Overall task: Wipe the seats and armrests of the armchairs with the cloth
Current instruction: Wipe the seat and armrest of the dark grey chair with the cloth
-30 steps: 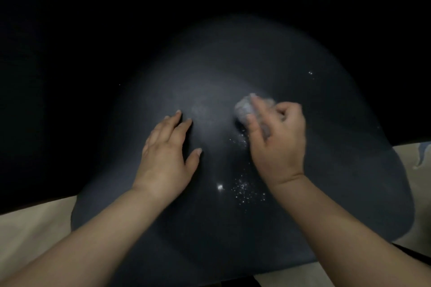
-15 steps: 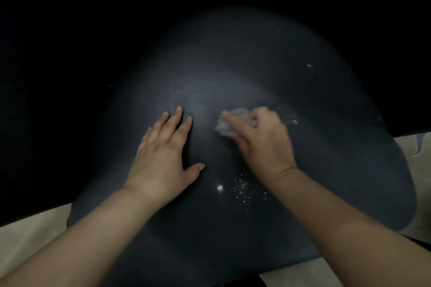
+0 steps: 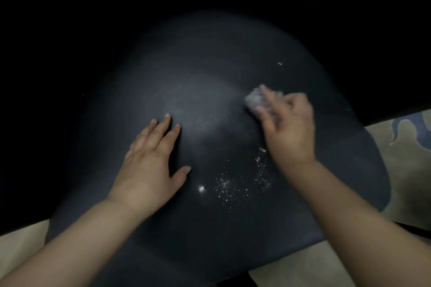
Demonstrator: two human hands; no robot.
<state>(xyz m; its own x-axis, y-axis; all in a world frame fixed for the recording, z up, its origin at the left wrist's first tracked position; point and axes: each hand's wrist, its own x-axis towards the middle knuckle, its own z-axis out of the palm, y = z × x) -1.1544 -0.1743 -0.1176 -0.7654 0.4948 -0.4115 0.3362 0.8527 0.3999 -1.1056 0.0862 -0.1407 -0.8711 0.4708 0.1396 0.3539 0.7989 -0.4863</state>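
2 hands on the dark seat (image 3: 210, 72) at once. Left hand (image 3: 149, 165) flat and spread, fingers straight, bracing left of centre. Right hand (image 3: 288, 130) curled round the wadded cloth (image 3: 255, 99), pressed to the upholstery right of centre, no long axis to speak of. Pale crumbs (image 3: 233, 186) scattered nearer the front edge, between the 2 wrists, just behind the right hand, so probably a pull back toward the body next. Open room ahead and rightward; floor (image 3: 401, 170) close past the right rim. Armrests lost in the dark.
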